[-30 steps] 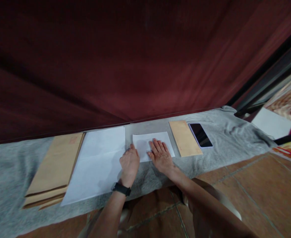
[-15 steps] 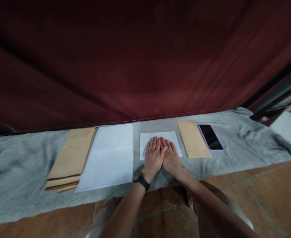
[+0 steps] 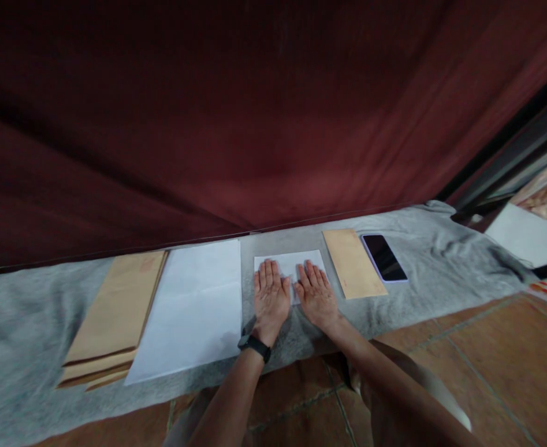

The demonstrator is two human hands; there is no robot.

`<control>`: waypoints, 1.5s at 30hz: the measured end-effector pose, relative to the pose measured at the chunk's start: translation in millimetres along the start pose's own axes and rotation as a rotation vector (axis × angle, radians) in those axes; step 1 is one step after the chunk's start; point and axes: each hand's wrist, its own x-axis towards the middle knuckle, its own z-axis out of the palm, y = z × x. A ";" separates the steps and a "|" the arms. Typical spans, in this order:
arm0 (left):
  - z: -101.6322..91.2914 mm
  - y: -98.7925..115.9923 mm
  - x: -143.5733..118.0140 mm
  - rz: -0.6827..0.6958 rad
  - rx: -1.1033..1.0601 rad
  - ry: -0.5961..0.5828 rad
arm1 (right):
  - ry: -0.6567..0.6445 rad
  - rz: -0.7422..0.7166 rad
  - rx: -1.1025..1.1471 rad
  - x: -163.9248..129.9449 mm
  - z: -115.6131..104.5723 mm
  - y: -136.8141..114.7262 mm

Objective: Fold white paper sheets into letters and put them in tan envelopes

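A small white sheet of paper (image 3: 288,262), perhaps folded, lies on the grey cloth in front of me, partly covered by both hands. My left hand (image 3: 271,297) rests flat on its left part, fingers stretched out. On its right part my right hand (image 3: 316,295) lies flat too, with the fingers pointing away from me. A gap shows between the two thumbs. Just right of the paper is a brown envelope (image 3: 354,264). Larger white sheets (image 3: 194,310) lie to the left of my left hand.
Several brown envelopes (image 3: 115,304) are stacked at the left. A phone with a purple edge (image 3: 385,257) lies right of the single envelope. The grey cloth (image 3: 441,261) covers a long low surface against a dark red hanging (image 3: 264,155). Tiled floor (image 3: 501,354) runs in front.
My hands have slid apart sideways across the small paper, from touching each other to its left and right parts. The view has shifted slightly.
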 end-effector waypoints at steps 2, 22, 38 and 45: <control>-0.2 -4.7 1.1 -0.027 0.013 0.020 | -0.006 0.026 0.002 -0.4 -0.3 4.7; 9.9 -4.4 16.3 0.170 0.016 -0.038 | -0.063 0.051 0.168 43.3 -7.0 -27.8; 0.7 -0.3 17.0 0.158 0.034 -0.016 | 0.042 0.085 -0.005 26.5 8.2 14.5; 0.0 -7.8 13.7 0.078 0.074 0.016 | 0.034 0.099 -0.009 17.9 8.4 18.4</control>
